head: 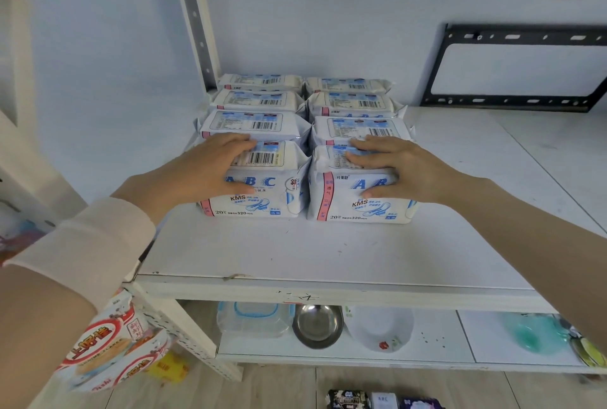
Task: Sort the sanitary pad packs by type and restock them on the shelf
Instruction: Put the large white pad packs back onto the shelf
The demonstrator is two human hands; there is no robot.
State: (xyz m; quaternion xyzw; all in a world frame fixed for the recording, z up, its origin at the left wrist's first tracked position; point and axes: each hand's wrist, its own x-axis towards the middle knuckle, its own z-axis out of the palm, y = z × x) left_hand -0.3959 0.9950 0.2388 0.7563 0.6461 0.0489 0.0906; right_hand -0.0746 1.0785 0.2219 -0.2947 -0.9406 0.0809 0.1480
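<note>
Two rows of white-and-blue ABC sanitary pad packs stand on the white shelf, running from front to back. My left hand grips the front pack of the left row, fingers over its top and thumb down its front. My right hand grips the front pack of the right row the same way. Behind them stand more packs of the same kind, several in each row. Dark and white pad packs lie on the floor below.
A white upright post rises at the shelf's back left. A black metal bracket hangs on the wall at right. The lower shelf holds a plastic box, a steel bowl, a white bowl and a green dish. Snack bags hang at lower left.
</note>
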